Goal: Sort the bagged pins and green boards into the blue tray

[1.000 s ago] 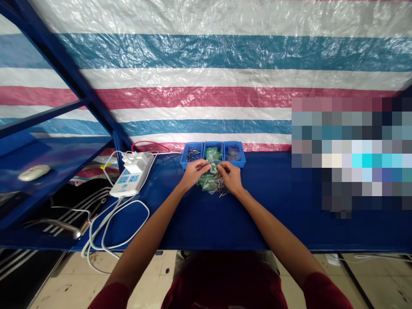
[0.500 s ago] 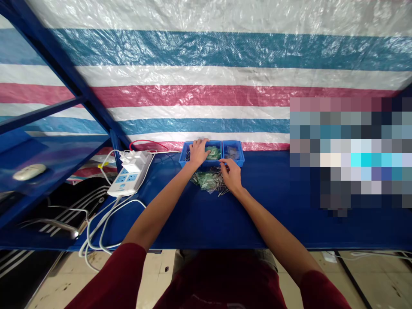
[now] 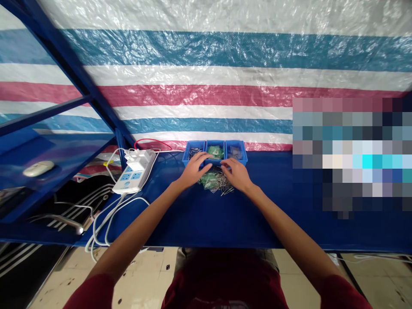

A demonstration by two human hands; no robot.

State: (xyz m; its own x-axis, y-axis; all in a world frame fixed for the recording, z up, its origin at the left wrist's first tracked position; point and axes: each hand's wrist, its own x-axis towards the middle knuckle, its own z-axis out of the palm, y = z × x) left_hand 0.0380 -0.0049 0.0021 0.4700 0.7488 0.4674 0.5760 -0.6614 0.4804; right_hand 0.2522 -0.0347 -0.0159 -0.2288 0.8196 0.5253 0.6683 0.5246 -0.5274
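Over the left side of a mixed pile, my left hand (image 3: 194,170) is open, its thumb apart from its stretched fingers. My right hand (image 3: 238,175) is on the pile's right side, fingers loosely bent and apart, with nothing visible in it. Between and below the hands lie small green plastic packets (image 3: 210,182) and thin metal rods (image 3: 226,189). Just behind stand three blue bins: the left bin (image 3: 186,159) has metal pieces, the middle bin (image 3: 215,162) green packets, the right bin (image 3: 243,159) clear greyish packets. My fingers partly cover the bins' front edges.
A white power strip (image 3: 130,182) with plugged-in adapters and looped white cables (image 3: 106,214) lies left on the blue table (image 3: 206,227). A white mouse (image 3: 38,168) sits on a shelf at the far left. Striped sheeting (image 3: 206,96) hangs behind; the right side is pixelated.
A second ago both hands were pinched together over the pile. My left hand then reached over the left and middle bins and has come back to the pile; my right hand has opened.
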